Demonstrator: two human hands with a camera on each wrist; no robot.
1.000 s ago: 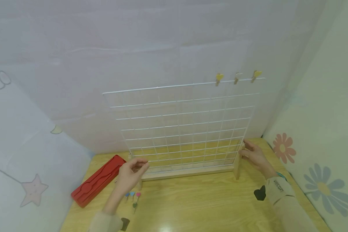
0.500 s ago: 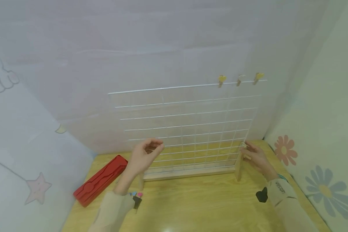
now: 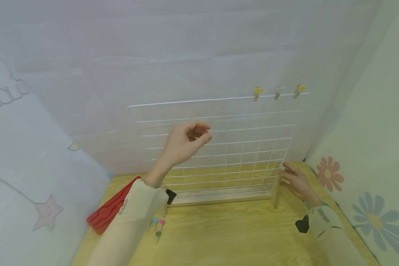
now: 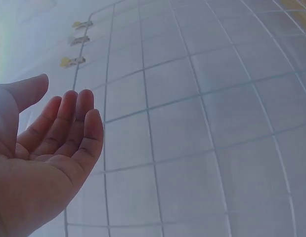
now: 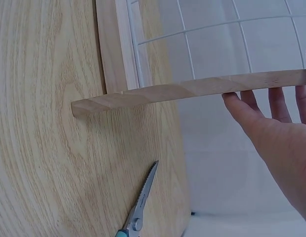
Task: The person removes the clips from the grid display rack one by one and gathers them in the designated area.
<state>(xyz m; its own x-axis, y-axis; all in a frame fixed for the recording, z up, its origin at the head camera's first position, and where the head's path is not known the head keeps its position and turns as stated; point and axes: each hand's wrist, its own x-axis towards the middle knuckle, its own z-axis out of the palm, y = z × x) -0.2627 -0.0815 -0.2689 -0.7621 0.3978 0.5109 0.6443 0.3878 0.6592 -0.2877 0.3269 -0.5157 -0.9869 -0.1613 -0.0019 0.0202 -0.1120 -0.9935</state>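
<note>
A white wire grid (image 3: 226, 162) stands upright in a wooden stand (image 3: 219, 200). Clipped to its top wire near the right end are a yellow heart clothespin (image 3: 258, 92), a white one (image 3: 278, 92) and another yellow one (image 3: 300, 90). My left hand (image 3: 187, 142) is raised in front of the grid's middle, fingers loosely bent, with nothing in them. In the left wrist view its palm faces up beside the wires. My right hand (image 3: 296, 181) holds the upper part of the stand's right post (image 5: 192, 89), fingers along the outer face and the thumb's tip on the other side.
Several loose heart clothespins (image 3: 158, 233), blue, pink and green among them, lie on the wooden table (image 3: 219, 236). A red tray (image 3: 108, 210) with shaped hollows lies at the left. Scissors (image 5: 141, 205) lie outside the right post. Decorated pale walls (image 3: 186, 44) enclose the table.
My left hand has risen from beside the grid's lower left up and right to in front of its middle. My right hand stays at the right post.
</note>
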